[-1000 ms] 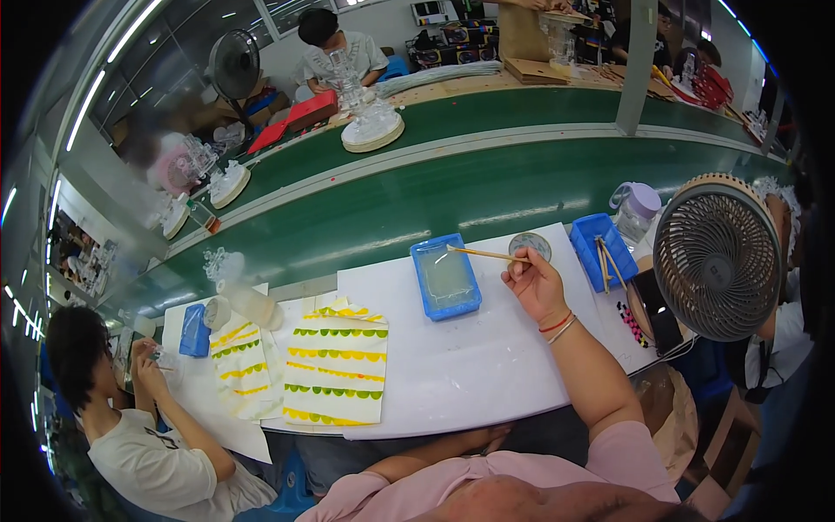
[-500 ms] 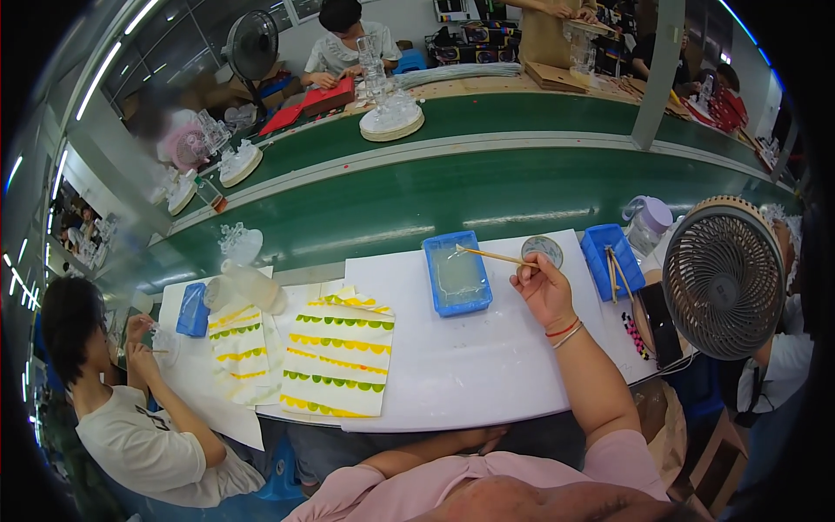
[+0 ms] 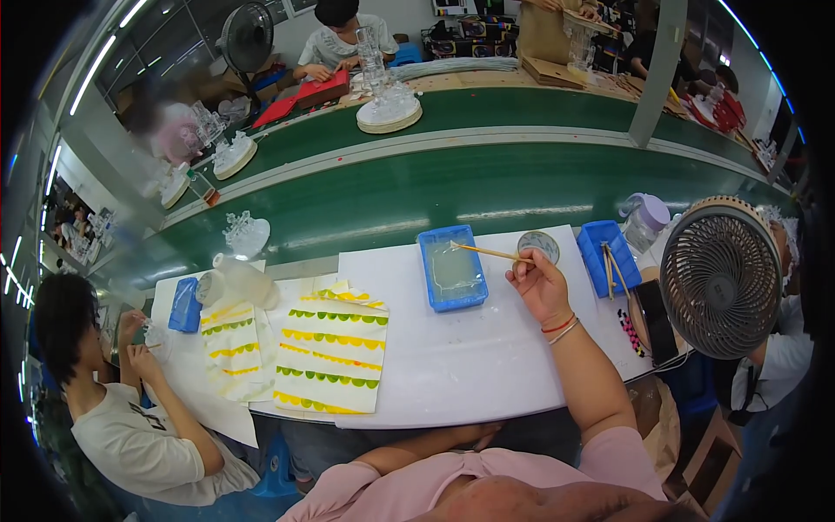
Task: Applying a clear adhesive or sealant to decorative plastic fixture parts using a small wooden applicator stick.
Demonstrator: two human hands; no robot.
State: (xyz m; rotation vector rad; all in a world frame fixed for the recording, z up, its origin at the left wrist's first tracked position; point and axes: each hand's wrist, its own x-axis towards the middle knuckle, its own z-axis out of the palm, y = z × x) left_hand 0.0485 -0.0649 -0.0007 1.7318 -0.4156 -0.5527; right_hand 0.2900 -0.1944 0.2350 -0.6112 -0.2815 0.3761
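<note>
My right hand [image 3: 541, 289] is pinched around the wooden handle of a slim paintbrush [image 3: 491, 252]. The brush slants left, and its pale tip is over the far part of a blue tray [image 3: 459, 306] holding a cloudy clear liquid. Whether the tip touches the liquid cannot be made out. Just behind my fingers lies a round grey-rimmed disc [image 3: 548, 237], partly covered by them. My left hand [image 3: 480, 433] rests low in my lap by the table's near edge, its fingers mostly hidden.
Yellow-green patterned cloths [image 3: 335, 348] lie left on the white table cover [image 3: 470, 374]. To the right are a blue bin [image 3: 600, 248] with sticks, a lidded jug [image 3: 645, 217], a phone [image 3: 654, 326] and a fan [image 3: 722, 278]. A co-worker [image 3: 139, 418] sits left; a green conveyor [image 3: 391, 191] runs beyond.
The whole view has shifted slightly left. My right hand keeps the paintbrush over the blue tray in nearly the same pose, and my left hand stays in my lap.
</note>
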